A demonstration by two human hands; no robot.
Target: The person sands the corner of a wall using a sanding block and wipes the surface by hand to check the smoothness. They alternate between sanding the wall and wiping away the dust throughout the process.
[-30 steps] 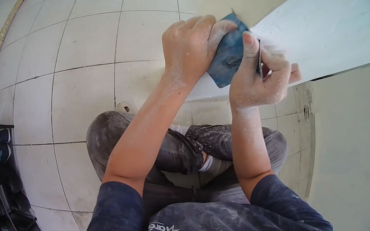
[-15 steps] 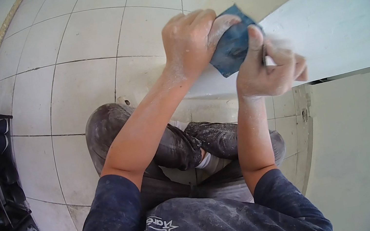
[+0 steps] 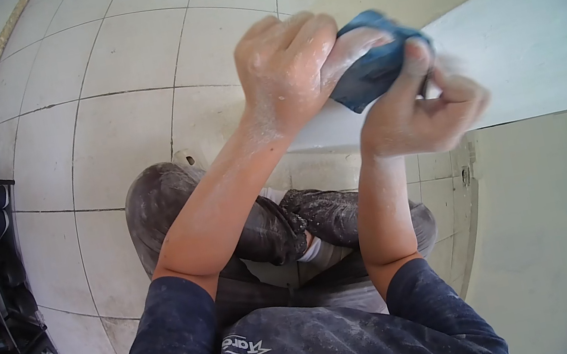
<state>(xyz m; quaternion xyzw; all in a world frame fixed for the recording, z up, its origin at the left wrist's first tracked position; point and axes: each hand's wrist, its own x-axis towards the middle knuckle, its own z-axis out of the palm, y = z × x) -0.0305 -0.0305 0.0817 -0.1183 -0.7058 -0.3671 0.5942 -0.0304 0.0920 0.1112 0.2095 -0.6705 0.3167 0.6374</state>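
At upper centre of the frame, the left hand point(image 3: 289, 70) and right hand point(image 3: 427, 110) were clamped on opposite sides of a bent blue sheet point(image 3: 364, 81); a white panel point(image 3: 535, 53) extended at upper right.

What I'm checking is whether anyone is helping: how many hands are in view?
2: the left hand and the right hand, holding opposite sides of the blue sheet. No other hand shows.
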